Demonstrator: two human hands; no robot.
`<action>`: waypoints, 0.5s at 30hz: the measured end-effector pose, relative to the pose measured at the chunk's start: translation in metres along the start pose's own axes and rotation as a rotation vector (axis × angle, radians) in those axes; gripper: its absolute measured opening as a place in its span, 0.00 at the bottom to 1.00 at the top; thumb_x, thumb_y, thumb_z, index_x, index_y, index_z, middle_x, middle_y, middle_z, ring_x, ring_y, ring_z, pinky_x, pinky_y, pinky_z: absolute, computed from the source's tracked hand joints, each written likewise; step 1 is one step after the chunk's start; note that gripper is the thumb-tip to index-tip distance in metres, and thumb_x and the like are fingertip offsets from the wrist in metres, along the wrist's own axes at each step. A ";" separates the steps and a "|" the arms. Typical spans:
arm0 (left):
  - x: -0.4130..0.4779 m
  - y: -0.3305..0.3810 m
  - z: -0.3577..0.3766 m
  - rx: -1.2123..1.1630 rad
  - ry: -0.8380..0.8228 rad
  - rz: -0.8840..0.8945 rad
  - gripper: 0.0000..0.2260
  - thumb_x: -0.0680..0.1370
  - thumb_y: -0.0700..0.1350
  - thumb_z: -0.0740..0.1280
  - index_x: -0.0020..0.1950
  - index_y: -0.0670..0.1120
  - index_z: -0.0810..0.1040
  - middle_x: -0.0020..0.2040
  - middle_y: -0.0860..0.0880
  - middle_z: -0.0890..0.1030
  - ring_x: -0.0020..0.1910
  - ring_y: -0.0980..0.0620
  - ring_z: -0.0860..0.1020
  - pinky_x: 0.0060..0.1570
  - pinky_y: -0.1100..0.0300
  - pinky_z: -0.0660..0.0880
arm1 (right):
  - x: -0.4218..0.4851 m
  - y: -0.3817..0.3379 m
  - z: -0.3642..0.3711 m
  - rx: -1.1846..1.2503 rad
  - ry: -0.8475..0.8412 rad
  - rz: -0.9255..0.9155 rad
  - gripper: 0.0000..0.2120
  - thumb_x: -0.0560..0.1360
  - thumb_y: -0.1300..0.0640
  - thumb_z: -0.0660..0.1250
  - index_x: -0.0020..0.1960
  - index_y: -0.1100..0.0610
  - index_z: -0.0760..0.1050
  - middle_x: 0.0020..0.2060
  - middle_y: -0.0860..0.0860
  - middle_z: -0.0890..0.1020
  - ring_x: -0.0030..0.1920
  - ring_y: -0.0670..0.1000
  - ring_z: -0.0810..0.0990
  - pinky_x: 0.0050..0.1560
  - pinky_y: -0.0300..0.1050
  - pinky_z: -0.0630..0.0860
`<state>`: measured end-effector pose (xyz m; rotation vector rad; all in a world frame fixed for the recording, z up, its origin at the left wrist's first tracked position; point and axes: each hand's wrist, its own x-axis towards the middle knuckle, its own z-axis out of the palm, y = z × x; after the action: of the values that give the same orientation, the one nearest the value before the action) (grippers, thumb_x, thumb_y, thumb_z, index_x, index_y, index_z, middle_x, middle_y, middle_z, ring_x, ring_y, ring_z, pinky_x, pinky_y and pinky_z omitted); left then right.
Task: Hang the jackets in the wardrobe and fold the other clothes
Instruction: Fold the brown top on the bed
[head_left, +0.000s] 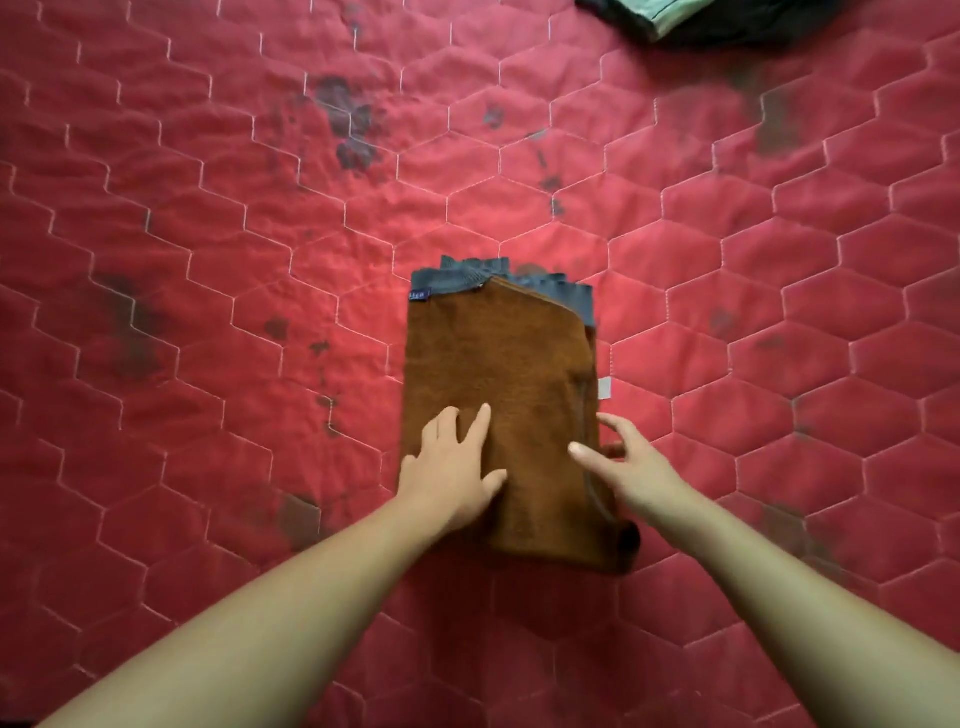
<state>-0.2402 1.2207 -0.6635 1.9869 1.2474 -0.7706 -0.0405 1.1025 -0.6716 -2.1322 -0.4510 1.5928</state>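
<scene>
Brown folded fleece garment looks soft, limp; hold its side edges. Left hand presses it flat-fingered; right hand is open, empty.

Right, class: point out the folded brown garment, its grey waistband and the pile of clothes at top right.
folded brown garment (498, 353), head view, middle of its top layer.
grey waistband (452, 285), head view, left part of the band.
pile of clothes (665, 18), head view, its pale green fold.
</scene>
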 end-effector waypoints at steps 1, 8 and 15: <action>-0.003 -0.005 0.009 0.000 0.043 -0.001 0.37 0.80 0.63 0.61 0.82 0.59 0.43 0.81 0.47 0.47 0.81 0.47 0.47 0.72 0.40 0.65 | 0.004 0.003 0.009 -0.123 0.043 -0.048 0.36 0.75 0.42 0.74 0.78 0.46 0.63 0.62 0.50 0.76 0.60 0.49 0.77 0.66 0.52 0.74; -0.010 -0.041 0.040 -0.582 0.238 -0.294 0.48 0.72 0.59 0.75 0.81 0.62 0.46 0.75 0.44 0.61 0.73 0.43 0.65 0.72 0.46 0.66 | 0.034 -0.015 0.029 0.270 0.182 0.046 0.35 0.73 0.50 0.77 0.72 0.45 0.60 0.54 0.51 0.80 0.52 0.52 0.82 0.52 0.51 0.80; 0.011 -0.095 -0.015 -0.520 0.244 -0.157 0.36 0.71 0.36 0.67 0.75 0.59 0.62 0.63 0.51 0.80 0.60 0.46 0.79 0.61 0.51 0.75 | 0.023 -0.031 0.059 0.177 -0.035 0.193 0.20 0.75 0.57 0.75 0.62 0.55 0.70 0.56 0.53 0.82 0.52 0.53 0.83 0.53 0.53 0.82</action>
<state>-0.3212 1.2696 -0.6839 1.5974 1.5716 -0.2346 -0.0902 1.1493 -0.6881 -2.0672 -0.1114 1.7072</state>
